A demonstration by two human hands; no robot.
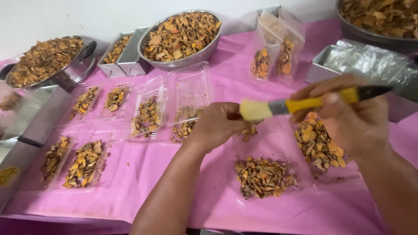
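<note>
My right hand [348, 117] grips a paintbrush [305, 104] with a yellow and black handle, silver ferrule and pale bristles pointing left. The bristles touch my left hand [217, 124], whose fingers are curled around something small and dark that I cannot make out. Both hands hover over the pink cloth [217, 196]. Below them lie clear plastic trays of dried orange-brown slices, one [263, 177] near the front and one [318, 143] under my right hand.
Several more filled clear trays [148, 114] lie to the left. At the back stand a metal colander [180, 37] and a steel pot [48, 61] heaped with dried slices, small steel boxes [126, 54], clear bags [274, 56], and another big bowl [379, 21].
</note>
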